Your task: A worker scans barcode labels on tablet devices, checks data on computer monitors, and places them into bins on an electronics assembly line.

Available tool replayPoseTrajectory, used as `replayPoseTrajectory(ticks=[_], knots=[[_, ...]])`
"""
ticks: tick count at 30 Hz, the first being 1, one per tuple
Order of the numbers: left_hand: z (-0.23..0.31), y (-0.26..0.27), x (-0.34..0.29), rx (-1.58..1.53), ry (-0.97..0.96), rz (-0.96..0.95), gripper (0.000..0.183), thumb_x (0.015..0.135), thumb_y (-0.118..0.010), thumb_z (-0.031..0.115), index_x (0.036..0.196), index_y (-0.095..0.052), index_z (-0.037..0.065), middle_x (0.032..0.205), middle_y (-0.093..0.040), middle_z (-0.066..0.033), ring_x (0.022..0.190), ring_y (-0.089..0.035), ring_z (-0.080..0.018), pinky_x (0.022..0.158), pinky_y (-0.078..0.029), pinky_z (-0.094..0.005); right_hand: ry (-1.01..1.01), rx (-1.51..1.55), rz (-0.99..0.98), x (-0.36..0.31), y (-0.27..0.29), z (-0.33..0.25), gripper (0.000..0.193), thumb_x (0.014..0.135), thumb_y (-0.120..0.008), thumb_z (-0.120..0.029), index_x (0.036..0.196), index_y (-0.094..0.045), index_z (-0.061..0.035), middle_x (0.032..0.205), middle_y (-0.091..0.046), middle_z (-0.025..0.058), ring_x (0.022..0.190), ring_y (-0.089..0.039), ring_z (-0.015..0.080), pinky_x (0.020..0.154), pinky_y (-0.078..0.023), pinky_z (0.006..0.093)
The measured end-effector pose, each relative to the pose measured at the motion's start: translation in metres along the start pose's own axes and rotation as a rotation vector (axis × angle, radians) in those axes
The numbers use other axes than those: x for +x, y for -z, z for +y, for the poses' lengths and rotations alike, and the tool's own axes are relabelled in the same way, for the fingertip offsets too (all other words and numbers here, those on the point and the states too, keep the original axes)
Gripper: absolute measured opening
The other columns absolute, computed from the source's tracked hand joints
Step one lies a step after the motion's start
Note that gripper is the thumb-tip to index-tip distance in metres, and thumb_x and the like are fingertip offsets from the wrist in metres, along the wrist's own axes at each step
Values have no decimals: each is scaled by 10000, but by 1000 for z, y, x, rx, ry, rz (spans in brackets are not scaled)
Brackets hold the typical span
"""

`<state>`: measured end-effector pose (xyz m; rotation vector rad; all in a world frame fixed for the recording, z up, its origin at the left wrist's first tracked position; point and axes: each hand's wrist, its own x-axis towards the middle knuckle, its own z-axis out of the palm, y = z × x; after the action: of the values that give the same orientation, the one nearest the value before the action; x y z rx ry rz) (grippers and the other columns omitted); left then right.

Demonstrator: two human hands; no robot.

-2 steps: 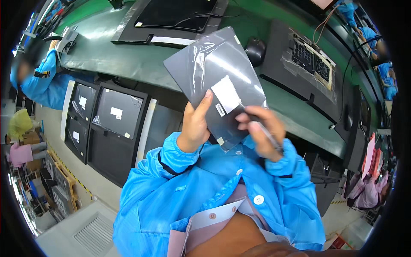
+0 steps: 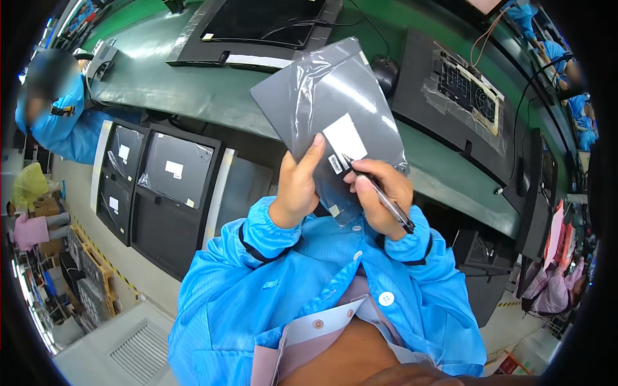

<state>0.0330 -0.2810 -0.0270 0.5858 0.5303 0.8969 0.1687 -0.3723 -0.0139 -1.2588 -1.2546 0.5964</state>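
**Both hands loaded: wrapped panel in left, pen in right, pen tip at the label**

Nearest: blue smock (image 2: pixel 238 309) fills bottom centre, cuffs running up to the hands. Left hand (image 2: pixel 297 186), centre of frame, grips the grey panel (image 2: pixel 322 96) by its lower left edge, thumb flat on the face, other fingers mostly hidden behind. Panel sits upper centre, tilted, clear film over most of it, grey corner poking out upper left. Right hand (image 2: pixel 384 199), just right of centre, is closed on a dark pen (image 2: pixel 394 209) in a writing grip. Tip is at the lower edge of the white label (image 2: pixel 344 136); can't tell if it's touching. Small barcode sticker (image 2: pixel 335 165) just beside the label, lower left of it.

Further out: black tray (image 2: pixel 164 228) at left of frame, similar wrapped panels in its compartments. Green bench (image 2: pixel 206 93) spans the top and bends down the right side. On it: black mouse (image 2: pixel 385 77) just right of the panel; black foam block (image 2: pixel 421 83) upper right, bearing a taped-down assembly (image 2: pixel 476 96); black screen (image 2: pixel 264 22) on another foam slab, top centre.

Far: co-worker (image 2: pixel 71 132) in blue, upper left; stacked pallets (image 2: pixel 96 264) lower left.
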Motion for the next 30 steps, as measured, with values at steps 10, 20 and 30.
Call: replayPoseTrajectory(ticks=[10, 20, 30], knots=[[-3, -5, -6, -5, -5, 19, 317, 1042, -536, 221, 1269, -565, 2, 1151, -650, -96, 1024, -649, -181, 875, -532, -329, 5, -83, 22, -2, -5, 6, 142, 873, -653, -78, 986, -693, -3, 754, -687, 96, 640, -670, 186, 598, -508, 303], [10, 0, -14, 0, -47, 36, 356, 1044, -530, 215, 1322, -532, -7, 1212, -642, -107, 1080, -645, -195, 897, -540, -344, -71, 238, 78, -3, 4, 2, 185, 917, -648, -59, 1087, -668, 11, 906, -681, 109, 740, -645, 161, 666, -511, 306], [157, 185, -170, -42, -315, 630, 429, 998, -540, 229, 1329, -522, -43, 1219, -656, -196, 1069, -681, -321, 958, -553, -448, -90, -988, 26, -1, 95, 29, 308, 901, -695, -170, 1180, -666, -45, 767, -482, 51, 644, -484, 156, 607, -433, 316]])
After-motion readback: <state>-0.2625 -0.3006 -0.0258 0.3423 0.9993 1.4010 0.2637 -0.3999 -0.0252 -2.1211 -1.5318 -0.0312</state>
